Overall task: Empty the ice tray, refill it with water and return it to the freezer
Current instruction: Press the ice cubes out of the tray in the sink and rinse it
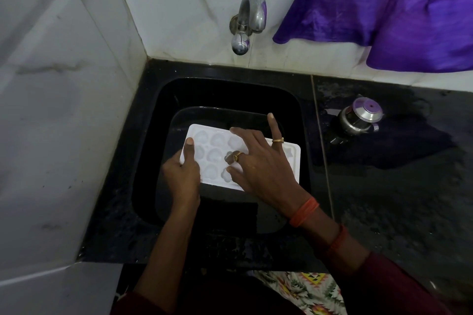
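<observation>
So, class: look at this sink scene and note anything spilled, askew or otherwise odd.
Water looks pooled on the black counter around the steel pot, right of the sink. The ice tray is skewed relative to the sink's edges.

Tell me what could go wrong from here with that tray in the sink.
1. The left hand alone grips the ice tray, at one end; pressing with the right hand may tip or slip it into the sink.
2. The ice tray appears forward of the tap; unless shifted before filling, water may miss cells.
</observation>
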A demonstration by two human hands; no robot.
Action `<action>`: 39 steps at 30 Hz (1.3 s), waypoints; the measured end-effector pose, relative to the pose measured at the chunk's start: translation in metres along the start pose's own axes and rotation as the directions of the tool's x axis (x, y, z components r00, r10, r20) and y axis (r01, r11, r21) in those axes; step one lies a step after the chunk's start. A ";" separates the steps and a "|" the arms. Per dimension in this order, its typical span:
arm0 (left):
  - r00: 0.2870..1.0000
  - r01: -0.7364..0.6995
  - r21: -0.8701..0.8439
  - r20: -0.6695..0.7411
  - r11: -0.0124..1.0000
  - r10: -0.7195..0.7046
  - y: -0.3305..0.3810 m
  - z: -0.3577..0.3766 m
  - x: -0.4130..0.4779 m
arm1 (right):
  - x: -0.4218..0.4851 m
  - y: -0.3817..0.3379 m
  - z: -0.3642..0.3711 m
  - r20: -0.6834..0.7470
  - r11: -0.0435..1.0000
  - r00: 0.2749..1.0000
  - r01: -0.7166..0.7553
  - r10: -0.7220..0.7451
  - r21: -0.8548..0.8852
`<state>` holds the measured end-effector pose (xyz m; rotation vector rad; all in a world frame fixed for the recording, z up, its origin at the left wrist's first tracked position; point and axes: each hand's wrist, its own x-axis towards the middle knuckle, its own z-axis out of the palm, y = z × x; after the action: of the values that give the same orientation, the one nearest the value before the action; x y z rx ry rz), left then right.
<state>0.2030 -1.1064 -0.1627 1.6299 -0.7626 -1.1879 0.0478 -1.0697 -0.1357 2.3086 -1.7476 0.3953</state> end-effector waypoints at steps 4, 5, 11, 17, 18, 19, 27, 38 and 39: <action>1.000 -0.015 0.005 0.000 1.000 0.015 0.001 0.000 -0.002 | -0.002 -0.002 0.000 -0.005 1.000 1.000 0.027 -0.028 -0.010; 1.000 -0.014 0.007 -0.003 1.000 0.014 0.000 0.000 -0.001 | -0.002 -0.002 0.000 -0.003 0.999 1.000 0.030 -0.030 -0.012; 1.000 -0.003 -0.002 0.002 1.000 0.003 0.000 -0.001 -0.002 | -0.001 0.001 -0.003 0.033 0.999 0.999 0.024 -0.022 -0.035; 1.000 -0.014 -0.006 -0.001 1.000 0.014 0.002 -0.001 -0.004 | -0.003 0.002 -0.004 0.094 0.995 0.995 0.034 -0.025 -0.095; 1.000 -0.017 -0.009 0.001 1.000 0.017 0.002 -0.001 -0.005 | -0.003 0.001 -0.004 0.094 0.994 0.995 0.033 -0.023 -0.101; 1.000 -0.020 -0.013 0.002 1.000 0.020 0.002 -0.001 -0.005 | -0.003 0.001 -0.004 0.092 0.994 0.996 0.030 -0.020 -0.104; 1.000 -0.024 -0.027 -0.004 0.999 0.024 0.004 -0.001 -0.006 | -0.001 0.001 -0.009 0.075 0.994 0.997 -0.001 0.010 -0.112; 1.000 -0.018 -0.007 -0.008 1.000 0.018 0.003 -0.001 -0.005 | -0.002 0.002 -0.008 0.070 0.995 0.997 -0.016 0.024 -0.103; 1.000 -0.015 -0.009 -0.009 1.000 0.015 0.003 -0.001 -0.005 | -0.003 0.002 -0.008 0.060 0.995 0.998 -0.020 0.026 -0.099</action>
<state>0.2027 -1.1030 -0.1582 1.6186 -0.7620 -1.1716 0.0445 -1.0654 -0.1295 2.2567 -1.7814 0.2390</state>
